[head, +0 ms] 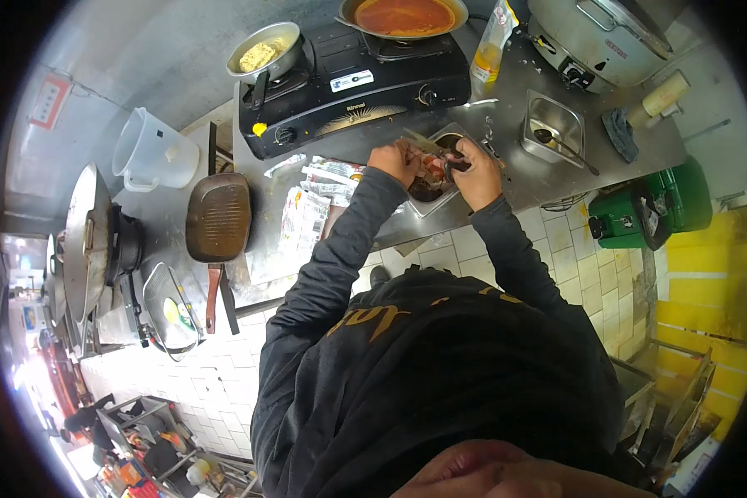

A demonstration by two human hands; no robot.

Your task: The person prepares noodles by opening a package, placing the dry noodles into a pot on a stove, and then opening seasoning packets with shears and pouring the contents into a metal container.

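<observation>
My left hand (398, 163) grips a small, partly clear packet (434, 167) with reddish contents. My right hand (478, 177) meets it from the other side, its fingers closed around a small dark thing that I cannot make out. Both hands are above a rectangular stainless steel food pan (431, 207), whose dark contents are partly hidden by the fingers. Left of the pan, several printed food packets (305, 215) lie in a loose pile beside my left forearm.
A black Rinnai gas stove (355, 103) carries a pot of noodles (264, 57) and a wide pan of red-orange liquid (411, 17). A smaller steel pan (554, 124) holds a spoon. The brown grill pan's handle (213, 299) overhangs the counter edge. A green bin (647, 205) stands at right.
</observation>
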